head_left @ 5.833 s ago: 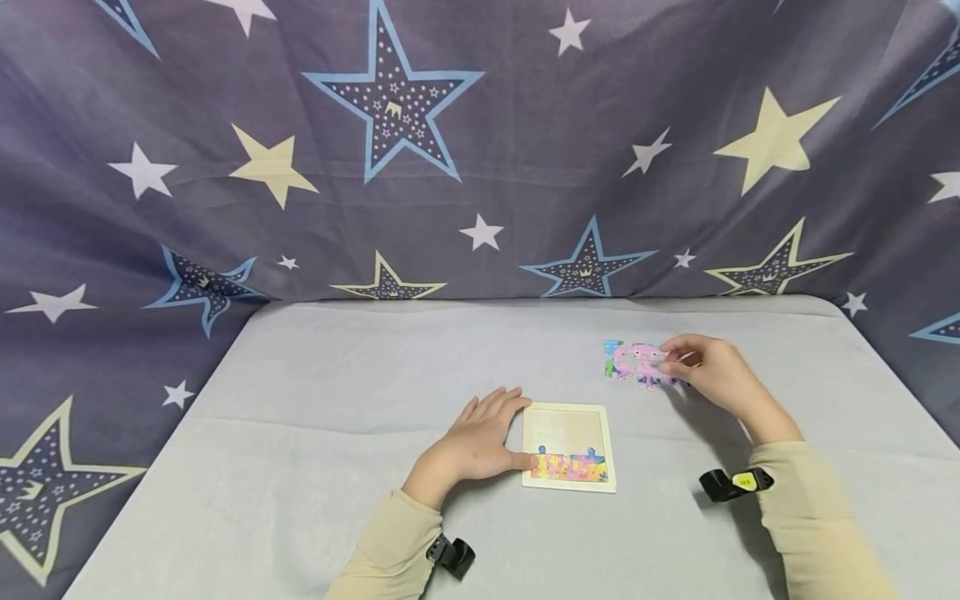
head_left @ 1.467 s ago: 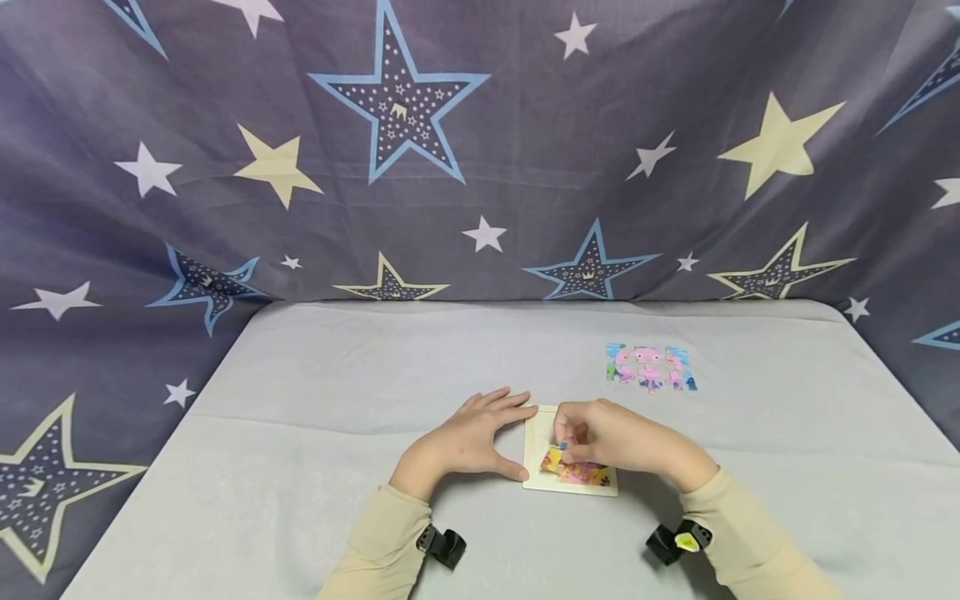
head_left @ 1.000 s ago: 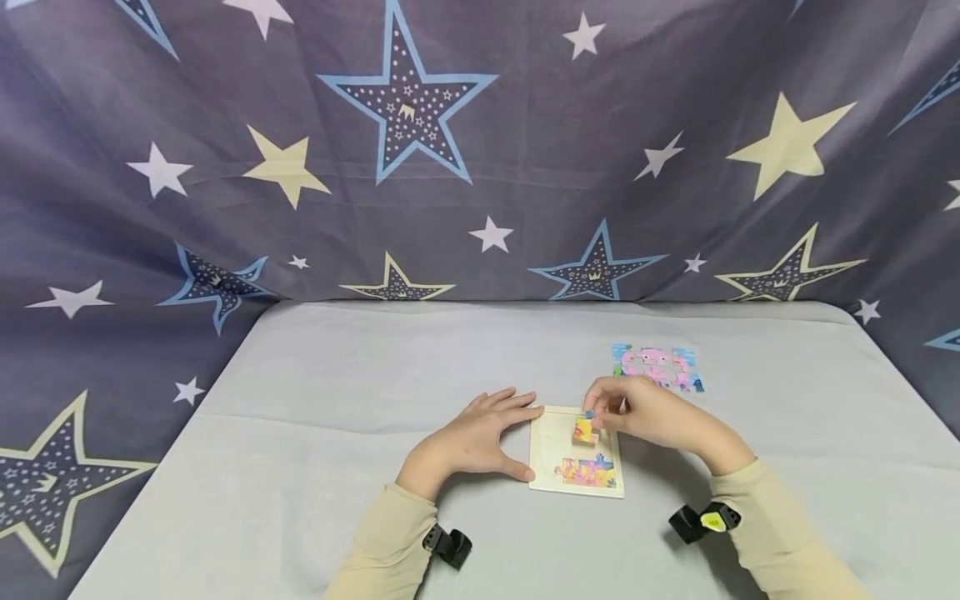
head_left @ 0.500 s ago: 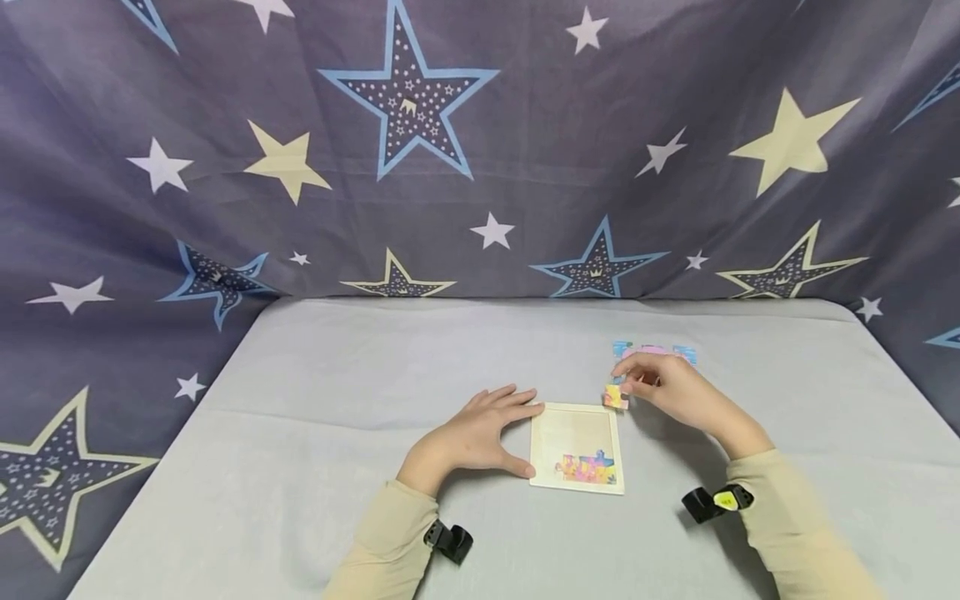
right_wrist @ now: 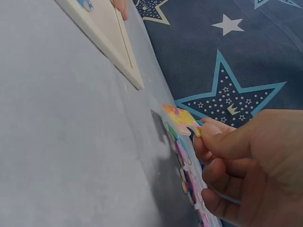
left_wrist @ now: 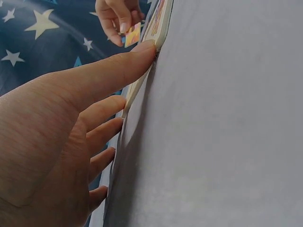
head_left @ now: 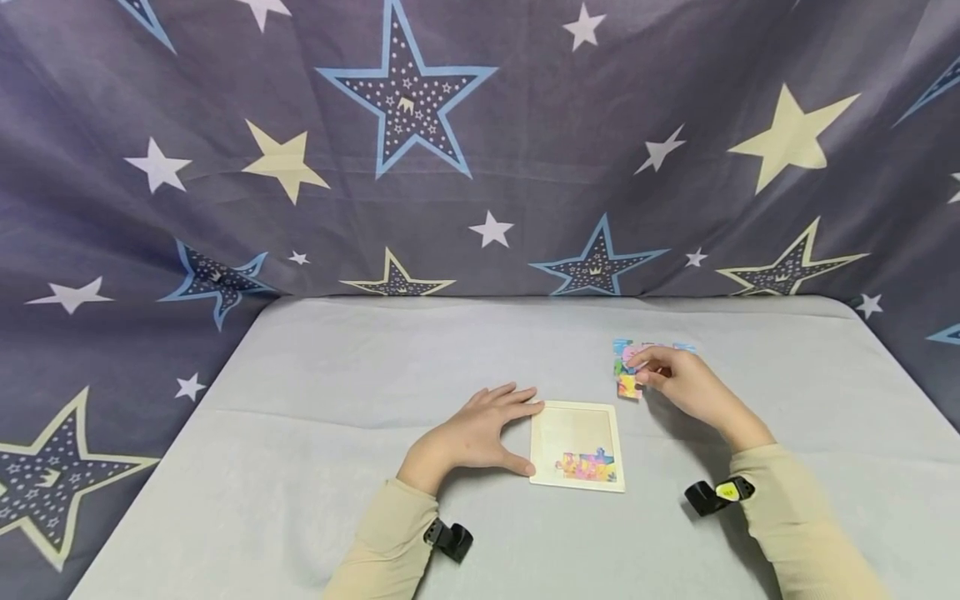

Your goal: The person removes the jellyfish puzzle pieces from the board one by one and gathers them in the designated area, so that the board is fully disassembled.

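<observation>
My left hand (head_left: pixel 474 437) lies at the left side of a pale square puzzle frame (head_left: pixel 536 442), its thumb and a fingertip touching the rim and its fingers spread. Inside the frame, joined puzzle pieces (head_left: pixel 588 467) fill the lower right corner. My right hand (head_left: pixel 686 387) pinches a yellow puzzle piece (right_wrist: pixel 182 119) between thumb and fingers. That piece hangs at the near left edge of a joined block of pink and blue pieces (head_left: pixel 622 348), above the table in the right wrist view. The right hand hides much of the block.
A grey cloth (head_left: pixel 360 375) covers the table. Behind its far edge hangs a dark curtain (head_left: pixel 525 167) printed with stars. Black wrist cameras sit on both sleeves, the left camera (head_left: pixel 450 542) close over the cloth.
The right hand took the yellow piece out of the frame's lower left corner and carried it up and right to the pink block. The left hand has stayed at the frame.
</observation>
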`<state>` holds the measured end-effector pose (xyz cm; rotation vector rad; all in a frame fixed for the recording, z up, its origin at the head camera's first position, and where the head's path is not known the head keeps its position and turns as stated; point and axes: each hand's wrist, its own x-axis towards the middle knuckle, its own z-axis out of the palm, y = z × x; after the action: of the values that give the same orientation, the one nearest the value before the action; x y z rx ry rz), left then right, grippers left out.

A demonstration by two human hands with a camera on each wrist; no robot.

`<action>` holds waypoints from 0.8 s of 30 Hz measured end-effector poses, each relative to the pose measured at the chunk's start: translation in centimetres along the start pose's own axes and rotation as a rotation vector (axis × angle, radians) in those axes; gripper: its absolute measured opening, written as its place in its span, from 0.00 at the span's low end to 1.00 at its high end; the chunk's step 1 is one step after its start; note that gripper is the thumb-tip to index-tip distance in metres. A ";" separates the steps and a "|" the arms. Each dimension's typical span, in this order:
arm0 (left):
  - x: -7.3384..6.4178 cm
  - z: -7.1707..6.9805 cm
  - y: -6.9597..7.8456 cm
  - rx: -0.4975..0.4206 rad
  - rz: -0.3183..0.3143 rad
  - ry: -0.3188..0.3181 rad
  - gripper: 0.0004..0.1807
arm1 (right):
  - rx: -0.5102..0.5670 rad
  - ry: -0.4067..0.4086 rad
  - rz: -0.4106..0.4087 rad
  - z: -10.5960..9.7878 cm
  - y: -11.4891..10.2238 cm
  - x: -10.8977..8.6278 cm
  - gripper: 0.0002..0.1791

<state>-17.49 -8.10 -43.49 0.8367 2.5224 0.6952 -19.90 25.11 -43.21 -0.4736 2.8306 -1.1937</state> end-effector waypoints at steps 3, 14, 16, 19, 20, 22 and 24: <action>0.0 0.0 0.0 0.004 0.000 0.000 0.50 | 0.007 0.000 0.002 0.2 0.1 0.1 0.10; 0.0 0.0 0.0 -0.004 0.004 0.003 0.50 | -0.078 -0.012 0.007 0.9 0.2 0.3 0.08; 0.0 -0.1 0.0 -0.004 0.005 0.005 0.50 | -0.085 -0.013 0.019 0.9 0.1 0.3 0.08; 0.1 0.0 -0.1 0.001 0.011 0.006 0.49 | -0.088 -0.011 0.032 0.9 0.1 0.3 0.09; 0.1 0.0 -0.1 0.003 0.013 0.006 0.49 | -0.089 -0.008 0.033 0.9 0.0 0.3 0.09; 0.1 0.0 -0.1 0.005 0.014 0.005 0.49 | -0.089 0.000 0.033 0.9 0.0 0.3 0.09; 0.1 0.1 -0.1 0.006 0.011 0.004 0.49 | -0.081 0.003 0.029 0.9 -0.2 0.3 0.09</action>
<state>-17.59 -8.08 -43.63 0.8522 2.5264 0.6934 -20.00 24.27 -43.68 -0.4334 2.8866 -1.0791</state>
